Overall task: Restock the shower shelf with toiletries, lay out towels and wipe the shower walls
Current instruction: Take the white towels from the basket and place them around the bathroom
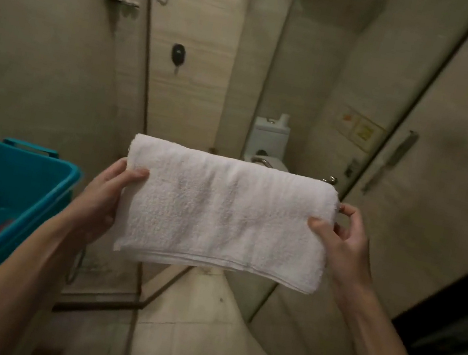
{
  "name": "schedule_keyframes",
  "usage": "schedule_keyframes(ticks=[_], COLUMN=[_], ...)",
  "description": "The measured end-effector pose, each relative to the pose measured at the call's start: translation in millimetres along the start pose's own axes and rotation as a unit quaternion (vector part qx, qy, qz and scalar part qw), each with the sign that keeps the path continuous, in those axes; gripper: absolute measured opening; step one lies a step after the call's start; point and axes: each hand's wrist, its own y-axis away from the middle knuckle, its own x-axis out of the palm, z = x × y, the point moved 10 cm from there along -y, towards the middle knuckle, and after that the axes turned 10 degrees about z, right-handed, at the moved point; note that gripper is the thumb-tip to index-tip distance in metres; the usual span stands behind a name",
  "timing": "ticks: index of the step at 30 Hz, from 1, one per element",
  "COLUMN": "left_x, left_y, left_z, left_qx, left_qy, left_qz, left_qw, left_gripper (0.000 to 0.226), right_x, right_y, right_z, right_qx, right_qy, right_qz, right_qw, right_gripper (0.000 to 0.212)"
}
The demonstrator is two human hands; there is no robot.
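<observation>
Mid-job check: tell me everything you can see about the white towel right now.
The white towel is thick terry cloth, folded into a wide rectangle with layered hems along its lower edge. It hangs over a chrome rail that is mostly hidden behind its top fold. The left hand pinches its left edge and the right hand its right edge, thumbs in front. It looks clean, faintly shadowed.

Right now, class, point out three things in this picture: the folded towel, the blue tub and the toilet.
white towel (pixel 224 216), head view, middle of its front face.
blue tub (pixel 66 179), head view, right rim.
toilet (pixel 269 138), head view, front of the cistern.
</observation>
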Motion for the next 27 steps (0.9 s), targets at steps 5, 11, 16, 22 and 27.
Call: schedule_keyframes(ticks=[5,11,16,22,27], left_x=[103,199,271,351,414], left_y=[-14,-50,-100,-179,-234], left_z=[53,105,133,152,156], left_qx=[-0.041,-0.085,-0.103,-0.108,-0.113], left_qy=[-0.015,-0.024,-0.034,-0.028,-0.012], left_qz=[0.075,0.142,0.209,0.281,0.329], left_qw=[0.996,0.986,0.972,0.953,0.937], left_gripper=[0.050,0.041,0.040,0.034,0.034], right_x=[-111,-209,-271,-333,-374], right_y=[33,63,66,41,22], right_z=[-43,-75,-92,-101,-84], right_qx=[0.065,0.096,0.105,0.108,0.089], right_qy=[0.013,0.018,0.036,0.031,0.052], right_qz=[-0.071,-0.165,-0.243,-0.332,-0.378], right_qw=[0.995,0.981,0.964,0.936,0.920], right_gripper=[0.039,0.037,0.044,0.041,0.043])
